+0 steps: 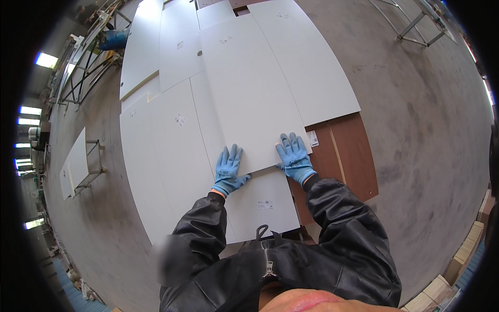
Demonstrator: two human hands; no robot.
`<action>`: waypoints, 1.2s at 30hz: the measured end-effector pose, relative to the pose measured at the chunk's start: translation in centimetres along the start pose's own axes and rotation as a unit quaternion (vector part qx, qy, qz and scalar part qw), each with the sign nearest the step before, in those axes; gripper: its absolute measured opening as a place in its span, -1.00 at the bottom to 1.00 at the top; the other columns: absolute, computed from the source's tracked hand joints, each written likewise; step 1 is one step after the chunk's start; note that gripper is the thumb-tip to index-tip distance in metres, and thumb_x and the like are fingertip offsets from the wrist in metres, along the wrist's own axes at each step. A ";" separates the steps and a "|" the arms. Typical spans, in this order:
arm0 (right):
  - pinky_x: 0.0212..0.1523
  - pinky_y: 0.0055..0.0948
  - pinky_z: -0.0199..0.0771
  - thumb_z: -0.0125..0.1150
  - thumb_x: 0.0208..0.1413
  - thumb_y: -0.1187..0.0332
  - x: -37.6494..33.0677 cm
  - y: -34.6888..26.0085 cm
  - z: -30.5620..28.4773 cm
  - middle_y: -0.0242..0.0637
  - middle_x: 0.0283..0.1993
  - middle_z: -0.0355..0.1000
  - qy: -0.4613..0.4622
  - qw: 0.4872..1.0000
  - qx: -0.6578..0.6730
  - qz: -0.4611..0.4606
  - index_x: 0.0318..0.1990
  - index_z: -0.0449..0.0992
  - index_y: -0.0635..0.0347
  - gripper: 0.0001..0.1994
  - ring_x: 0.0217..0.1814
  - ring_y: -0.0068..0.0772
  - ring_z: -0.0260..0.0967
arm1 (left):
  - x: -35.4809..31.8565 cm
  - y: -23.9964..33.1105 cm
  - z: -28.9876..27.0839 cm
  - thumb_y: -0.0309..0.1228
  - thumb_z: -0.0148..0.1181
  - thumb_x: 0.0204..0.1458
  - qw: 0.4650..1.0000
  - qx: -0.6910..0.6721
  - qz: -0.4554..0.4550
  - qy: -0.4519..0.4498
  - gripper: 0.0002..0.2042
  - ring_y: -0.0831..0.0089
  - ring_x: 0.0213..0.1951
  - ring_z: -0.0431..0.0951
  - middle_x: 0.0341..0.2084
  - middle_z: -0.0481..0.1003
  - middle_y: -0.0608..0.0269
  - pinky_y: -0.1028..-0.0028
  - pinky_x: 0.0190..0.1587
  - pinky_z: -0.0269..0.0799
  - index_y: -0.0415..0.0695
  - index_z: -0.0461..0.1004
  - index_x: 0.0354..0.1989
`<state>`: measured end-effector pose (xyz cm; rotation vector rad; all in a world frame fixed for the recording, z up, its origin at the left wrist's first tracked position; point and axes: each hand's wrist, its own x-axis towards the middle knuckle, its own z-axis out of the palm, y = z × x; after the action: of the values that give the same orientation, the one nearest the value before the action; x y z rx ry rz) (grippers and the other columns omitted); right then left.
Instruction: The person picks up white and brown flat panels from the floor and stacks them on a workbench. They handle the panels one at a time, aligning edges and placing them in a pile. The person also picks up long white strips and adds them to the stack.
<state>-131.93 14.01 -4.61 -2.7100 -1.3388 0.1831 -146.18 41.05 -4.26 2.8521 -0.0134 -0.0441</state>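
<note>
Both my hands wear blue work gloves and rest at the near end of a long white panel (254, 99). My left hand (227, 170) lies open at its near left corner, fingers stretched away from me and thumb by the edge. Fingers spread, my right hand (295, 157) lies flat at the near right corner, its thumb at the near edge. Whether the thumbs reach under the panel I cannot tell. Beneath it, another white board (260, 190) with a printed label (265, 205) sticks out toward me.
More white panels (166, 151) lie left of my hands, some with small stickers. Reddish-brown boards (345, 156) show at the right of the stack. A metal-legged stand (88, 161) holds a board on the left; a metal frame (413, 26) stands far right. Stacked boards (465, 249) lie lower right.
</note>
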 end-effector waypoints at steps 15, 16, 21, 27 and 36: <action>0.52 0.25 -0.04 0.50 -0.14 0.01 -0.1 0.3 0.5 0.15 0.53 0.10 0.099 0.993 0.061 -0.020 0.29 0.40 0.19 -0.19 0.58 0.39 -0.03 | -0.9 0.3 0.7 -0.08 0.42 -0.13 0.996 -0.081 -0.020 0.038 0.05 -0.23 0.54 -0.07 0.56 -0.07 -0.09 -0.02 0.53 -0.04 -0.08 0.01 0.57; 0.53 0.25 -0.05 0.49 -0.12 0.02 -0.1 0.3 0.4 0.15 0.54 0.10 0.100 0.992 0.069 -0.018 0.29 0.41 0.20 -0.20 0.58 0.39 -0.05 | -1.0 0.3 0.9 -0.09 0.42 -0.12 0.994 -0.097 -0.031 0.035 0.06 -0.20 0.55 -0.10 0.57 -0.10 -0.10 -0.01 0.55 -0.09 -0.09 -0.02 0.58; 0.51 0.25 -0.01 0.50 -0.14 -0.04 0.0 0.5 0.4 0.15 0.52 0.11 0.100 0.994 0.048 -0.024 0.26 0.42 0.16 -0.20 0.55 0.38 0.01 | -1.4 -0.2 2.1 -0.02 0.38 -0.07 0.994 -0.088 -0.023 0.053 0.05 -0.14 0.56 -0.13 0.57 -0.12 -0.12 0.03 0.57 -0.16 -0.11 -0.04 0.58; 0.51 0.30 -0.04 0.42 -0.05 -0.08 0.0 0.6 0.9 0.14 0.53 0.11 0.103 0.993 0.041 -0.027 0.29 0.40 0.17 -0.22 0.57 0.41 -0.03 | -1.7 -0.6 2.8 0.02 0.37 -0.03 0.986 -0.133 -0.024 0.100 0.05 -0.17 0.54 -0.06 0.52 -0.06 -0.27 0.01 0.56 -0.13 -0.26 -0.04 0.54; 0.56 0.29 -0.16 0.38 0.02 -0.02 0.6 0.2 1.1 0.13 0.57 0.04 0.087 0.996 0.035 0.004 0.30 0.41 0.15 -0.28 0.61 0.38 -0.12 | -1.9 -0.1 3.0 0.01 0.33 0.02 0.989 -0.109 -0.039 0.089 0.01 -0.18 0.53 -0.04 0.51 -0.05 -0.33 0.01 0.55 -0.10 -0.30 -0.03 0.53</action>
<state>-131.53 14.41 -5.79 -2.6062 -1.2493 -0.0049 -148.18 40.31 -7.06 2.6264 0.1313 0.1827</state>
